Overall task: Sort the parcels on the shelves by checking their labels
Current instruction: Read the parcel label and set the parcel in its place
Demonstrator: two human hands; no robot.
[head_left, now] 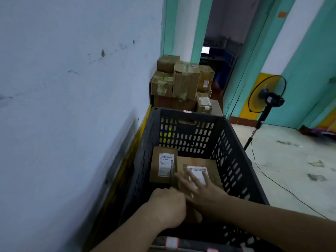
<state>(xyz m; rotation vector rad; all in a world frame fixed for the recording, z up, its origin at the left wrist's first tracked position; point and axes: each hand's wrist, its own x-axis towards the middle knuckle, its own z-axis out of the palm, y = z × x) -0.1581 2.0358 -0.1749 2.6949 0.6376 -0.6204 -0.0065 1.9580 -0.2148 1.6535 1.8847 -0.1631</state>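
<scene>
We are working inside the black crate point(143, 151), where two parcels lie flat on its floor. The larger parcel point(203, 161) sits toward the crate's right wall. The smaller parcel point(158, 177) lies against the crate's left wall, just beside it.

Our right grip point(201, 190) is released. Its fingers are spread flat on top of the larger parcel and partly cover its white label point(199, 170). Our left grip point(167, 204) is curled at that parcel's near-left edge, close to the crate's near wall. We cannot tell whether it really grasps the cardboard.

To do this step well, we should:

- Slide the right fingers off the label before reading, since the print is hidden and blurred as it stands.
- Take the parcel by two opposite edges and lift it straight up, so it does not catch on the crate's perforated walls.
- Turn the label toward us.
- Leave the smaller parcel alone. Its barcode label point(165, 164) already faces up, so we can read it where it lies.

The stack of boxes point(183, 82) beyond the crate's far wall looks like work for later.
</scene>
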